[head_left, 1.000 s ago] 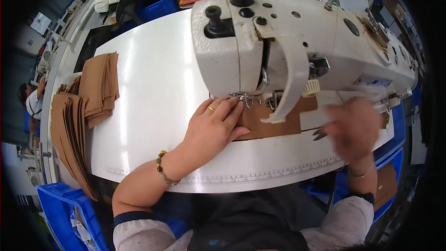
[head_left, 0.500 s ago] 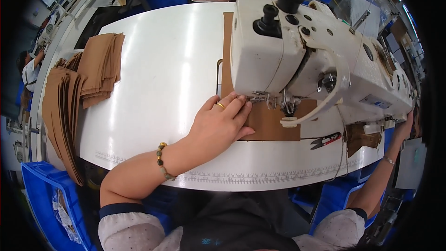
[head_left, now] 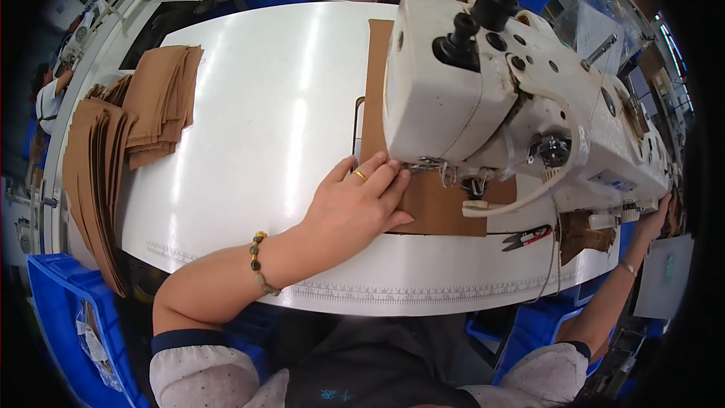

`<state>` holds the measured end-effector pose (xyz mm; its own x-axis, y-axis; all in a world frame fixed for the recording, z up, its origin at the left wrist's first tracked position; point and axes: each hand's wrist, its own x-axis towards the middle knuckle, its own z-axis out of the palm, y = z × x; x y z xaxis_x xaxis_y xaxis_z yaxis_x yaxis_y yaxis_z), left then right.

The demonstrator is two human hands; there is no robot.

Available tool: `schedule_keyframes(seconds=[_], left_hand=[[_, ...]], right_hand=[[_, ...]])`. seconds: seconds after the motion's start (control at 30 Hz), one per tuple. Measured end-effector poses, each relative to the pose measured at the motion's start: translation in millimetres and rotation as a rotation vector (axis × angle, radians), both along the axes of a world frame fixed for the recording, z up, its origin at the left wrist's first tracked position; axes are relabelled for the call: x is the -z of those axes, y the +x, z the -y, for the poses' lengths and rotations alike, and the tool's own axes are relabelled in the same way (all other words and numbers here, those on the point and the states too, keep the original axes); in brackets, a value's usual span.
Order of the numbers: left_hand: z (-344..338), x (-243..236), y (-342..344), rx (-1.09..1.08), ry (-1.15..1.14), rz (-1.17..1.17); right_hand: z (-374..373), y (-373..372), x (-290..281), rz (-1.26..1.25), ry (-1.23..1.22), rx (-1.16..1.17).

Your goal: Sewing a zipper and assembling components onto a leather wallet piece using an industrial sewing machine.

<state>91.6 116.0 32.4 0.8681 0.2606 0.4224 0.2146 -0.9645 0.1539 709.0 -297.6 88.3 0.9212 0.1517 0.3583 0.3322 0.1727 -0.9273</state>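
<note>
My left hand lies with its fingers stretched out on a flat brown piece of fabric, the fingertips close beside the needle area of a white sewing machine. The piece runs under the machine head, which hides its middle. My right arm reaches round to the far right end of the machine. Of my right hand only a part shows there, and its fingers are hidden behind the machine.
Red-and-black thread snips lie right of the fabric. Stacks of brown pieces sit at the table's left. A printed ruler follows the front edge. Blue bins stand below. Another person works at far left.
The whole view has shifted and tilted slightly. My left hand keeps its place on the brown fabric, and my right hand stays at the machine's right end.
</note>
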Motion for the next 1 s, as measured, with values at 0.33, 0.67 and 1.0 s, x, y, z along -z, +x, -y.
schedule_keyframes(seconds=[0.33, 0.67, 1.0], left_hand=[[-1, -1, 2, 0.013, 0.001, -0.029], [-2, 2, 1, 0.001, 0.058, -0.010], [48, -1, 45, 0.215, 0.244, 0.026]], right_hand=[[4, 32, -69, -0.148, -0.219, 0.045], [-4, -21, 28, -0.074, 0.204, 0.009], [-88, -334, 35, 1.053, -1.070, -0.353]])
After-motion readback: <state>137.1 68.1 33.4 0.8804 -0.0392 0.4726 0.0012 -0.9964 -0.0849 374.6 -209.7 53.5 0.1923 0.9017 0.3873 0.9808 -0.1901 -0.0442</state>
